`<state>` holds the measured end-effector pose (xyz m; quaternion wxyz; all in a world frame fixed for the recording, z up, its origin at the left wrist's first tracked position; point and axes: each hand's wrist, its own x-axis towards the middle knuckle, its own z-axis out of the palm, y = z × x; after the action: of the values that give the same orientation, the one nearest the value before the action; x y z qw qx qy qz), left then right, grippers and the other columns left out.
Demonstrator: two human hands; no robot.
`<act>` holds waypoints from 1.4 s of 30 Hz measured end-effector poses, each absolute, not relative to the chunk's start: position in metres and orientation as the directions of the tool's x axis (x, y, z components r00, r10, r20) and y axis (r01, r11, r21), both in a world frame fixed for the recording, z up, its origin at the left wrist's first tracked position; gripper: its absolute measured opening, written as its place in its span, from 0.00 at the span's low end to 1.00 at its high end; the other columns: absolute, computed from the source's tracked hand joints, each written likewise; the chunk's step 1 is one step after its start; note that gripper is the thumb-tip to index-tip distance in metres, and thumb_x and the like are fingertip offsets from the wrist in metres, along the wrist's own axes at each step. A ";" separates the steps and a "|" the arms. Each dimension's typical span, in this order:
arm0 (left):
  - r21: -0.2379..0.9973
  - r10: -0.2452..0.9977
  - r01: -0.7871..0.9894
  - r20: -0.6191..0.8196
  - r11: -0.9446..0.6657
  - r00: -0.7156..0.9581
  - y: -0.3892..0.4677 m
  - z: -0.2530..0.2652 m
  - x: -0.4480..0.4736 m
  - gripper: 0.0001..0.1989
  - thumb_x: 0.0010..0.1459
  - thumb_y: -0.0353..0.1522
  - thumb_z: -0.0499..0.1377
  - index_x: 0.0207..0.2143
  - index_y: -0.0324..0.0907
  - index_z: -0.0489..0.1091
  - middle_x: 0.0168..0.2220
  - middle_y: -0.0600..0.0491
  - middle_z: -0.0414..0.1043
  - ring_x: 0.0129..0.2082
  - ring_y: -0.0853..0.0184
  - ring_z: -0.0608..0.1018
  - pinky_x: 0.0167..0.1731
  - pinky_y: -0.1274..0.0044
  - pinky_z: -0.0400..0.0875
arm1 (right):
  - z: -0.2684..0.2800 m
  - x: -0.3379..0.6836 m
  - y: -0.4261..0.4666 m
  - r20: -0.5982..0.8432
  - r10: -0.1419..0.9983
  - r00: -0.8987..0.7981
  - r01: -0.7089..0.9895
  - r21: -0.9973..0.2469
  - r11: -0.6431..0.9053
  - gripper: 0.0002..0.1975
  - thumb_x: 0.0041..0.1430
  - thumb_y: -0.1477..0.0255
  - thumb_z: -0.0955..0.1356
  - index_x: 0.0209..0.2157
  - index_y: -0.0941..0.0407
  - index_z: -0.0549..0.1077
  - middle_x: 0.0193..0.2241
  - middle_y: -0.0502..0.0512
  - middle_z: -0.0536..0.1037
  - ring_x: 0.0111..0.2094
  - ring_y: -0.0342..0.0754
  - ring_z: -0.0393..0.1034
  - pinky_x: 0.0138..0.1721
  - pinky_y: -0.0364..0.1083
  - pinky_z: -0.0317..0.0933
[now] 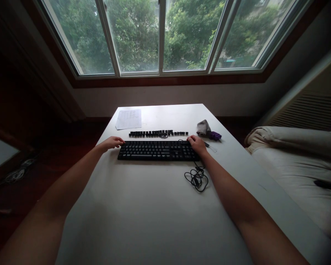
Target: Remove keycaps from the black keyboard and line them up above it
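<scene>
A black keyboard (151,151) lies flat on the white table, its long side across my view. My left hand (112,142) is at its far left corner, fingers bent together onto the edge. At the opposite end my right hand (198,144) grips the far right corner and covers part of the number keys. Behind the keyboard runs an uneven row of loose black keycaps (151,133), with a small ring-shaped thing (163,136) in front of it. A coiled black cable (196,179) sits on the near side, by my right wrist.
The white table (143,213) stands below a window. Printed paper (128,119) is at its far left. Right of the keycaps lie a grey cloth (203,128), a purple cloth (215,136) and a wire keycap puller (211,147). A cushioned seat (287,162) borders the right side.
</scene>
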<state>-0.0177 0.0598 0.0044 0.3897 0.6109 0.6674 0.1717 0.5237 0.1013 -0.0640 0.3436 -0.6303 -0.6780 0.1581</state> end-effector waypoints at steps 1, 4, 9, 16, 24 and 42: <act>0.707 0.949 0.677 -0.312 0.204 0.041 0.060 0.004 -0.017 0.20 0.44 0.44 0.65 0.39 0.44 0.79 0.36 0.50 0.78 0.31 0.66 0.76 0.28 0.78 0.64 | -0.064 0.524 0.101 0.268 0.963 0.032 0.744 -0.650 0.157 0.18 0.63 0.59 0.62 0.34 0.55 0.77 0.34 0.55 0.80 0.36 0.52 0.71 0.38 0.46 0.59; 0.718 0.956 0.663 -0.294 0.211 0.014 0.059 0.002 -0.014 0.20 0.44 0.44 0.66 0.38 0.43 0.79 0.36 0.50 0.78 0.31 0.66 0.76 0.27 0.78 0.64 | -0.064 0.524 0.101 0.278 0.960 0.033 0.741 -0.651 0.163 0.17 0.62 0.59 0.62 0.33 0.55 0.77 0.34 0.56 0.80 0.36 0.52 0.71 0.37 0.46 0.59; 0.727 0.979 0.665 -0.204 0.171 -0.029 0.059 -0.005 -0.009 0.19 0.44 0.44 0.66 0.35 0.40 0.77 0.32 0.50 0.77 0.29 0.66 0.75 0.28 0.77 0.65 | -0.065 0.524 0.100 0.289 0.957 0.036 0.740 -0.651 0.169 0.17 0.61 0.59 0.63 0.33 0.54 0.77 0.33 0.55 0.80 0.36 0.52 0.71 0.37 0.46 0.59; 0.677 0.987 0.719 -0.097 0.157 -0.125 0.054 -0.015 0.000 0.16 0.48 0.44 0.63 0.33 0.41 0.75 0.30 0.51 0.76 0.30 0.65 0.76 0.30 0.76 0.67 | -0.064 0.523 0.099 0.293 0.955 0.041 0.737 -0.654 0.169 0.16 0.61 0.59 0.63 0.33 0.54 0.77 0.33 0.55 0.80 0.36 0.52 0.71 0.36 0.46 0.58; 0.541 0.945 0.783 -0.075 0.307 -0.318 0.047 -0.018 0.014 0.19 0.53 0.49 0.60 0.36 0.43 0.71 0.30 0.51 0.77 0.28 0.63 0.76 0.27 0.76 0.64 | -0.065 0.524 0.100 0.296 0.954 0.037 0.742 -0.648 0.172 0.16 0.61 0.59 0.63 0.33 0.54 0.77 0.33 0.55 0.80 0.35 0.51 0.70 0.36 0.46 0.58; 0.611 0.939 0.726 -0.090 0.315 -0.331 0.046 -0.011 0.021 0.17 0.51 0.47 0.62 0.27 0.42 0.72 0.22 0.53 0.73 0.28 0.62 0.76 0.27 0.76 0.64 | -0.062 0.523 0.097 0.278 0.960 0.043 0.746 -0.647 0.154 0.15 0.60 0.60 0.63 0.32 0.54 0.77 0.31 0.55 0.79 0.34 0.51 0.70 0.36 0.46 0.58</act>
<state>0.0215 0.0458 -0.0108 0.2220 0.5340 0.7798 0.2397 0.5228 0.0973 -0.0621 0.3490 -0.6323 -0.6746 0.1527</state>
